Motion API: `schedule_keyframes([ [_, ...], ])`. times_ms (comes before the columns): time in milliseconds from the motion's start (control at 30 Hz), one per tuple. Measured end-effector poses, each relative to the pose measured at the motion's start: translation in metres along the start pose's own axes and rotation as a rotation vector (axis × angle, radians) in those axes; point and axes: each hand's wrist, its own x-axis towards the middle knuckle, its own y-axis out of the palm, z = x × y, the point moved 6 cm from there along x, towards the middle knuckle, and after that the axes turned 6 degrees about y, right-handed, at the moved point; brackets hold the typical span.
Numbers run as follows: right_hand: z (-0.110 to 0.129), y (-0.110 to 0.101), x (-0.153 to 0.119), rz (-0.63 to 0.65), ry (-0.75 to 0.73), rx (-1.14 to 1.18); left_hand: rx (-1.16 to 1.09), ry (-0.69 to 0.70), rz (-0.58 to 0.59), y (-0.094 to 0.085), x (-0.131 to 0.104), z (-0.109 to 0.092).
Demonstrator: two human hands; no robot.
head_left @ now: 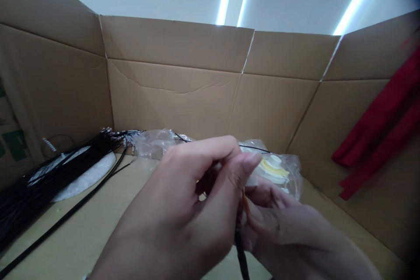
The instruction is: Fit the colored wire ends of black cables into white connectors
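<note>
My left hand (193, 201) is closed in a pinch at the middle of the view, its thumb and forefinger at the upper end of a black cable (241, 253). Against it from the right, my right hand (278, 223) pinches the same cable, where a thin orange wire (246, 208) shows between thumb and fingers. The cable hangs down between both hands to the bottom edge. A small whitish piece near the left thumb tip is mostly covered by fingers.
A bundle of black cables (75, 166) with stripped ends lies on the left over a white round piece (88, 179). Clear plastic bags (154, 142) and a white part with a yellow ring (274, 168) sit behind the hands. Cardboard walls (177, 96) surround the table; red strips (377, 127) hang right.
</note>
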Motion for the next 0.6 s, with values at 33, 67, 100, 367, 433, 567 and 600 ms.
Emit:
schedule_keyframes([
  [33, 0.001, 0.001, 0.0, 0.002, -0.012, -0.01, 0.005, -0.014, 0.013, 0.001, 0.001, 0.001],
  [67, 0.001, 0.001, -0.001, -0.009, -0.022, -0.016, 0.011, 0.002, 0.004, 0.001, 0.001, 0.0],
  [100, 0.001, 0.0, -0.002, -0.04, -0.028, -0.019, 0.025, 0.016, -0.001, 0.001, 0.002, -0.001],
  [367, 0.005, -0.002, -0.008, -0.172, -0.084, -0.089, 0.084, -0.046, 0.008, 0.0, 0.005, 0.006],
  [433, 0.006, -0.004, -0.006, -0.181, -0.102, -0.095, 0.084, 0.013, -0.023, -0.001, 0.004, 0.003],
  [567, 0.005, -0.005, -0.002, -0.199, -0.133, -0.089, -0.108, 0.03, -0.011, 0.002, 0.006, -0.012],
  [600, 0.004, -0.005, -0.002, -0.195, -0.143, -0.08, -0.153, -0.032, -0.019, 0.003, 0.007, -0.013],
])
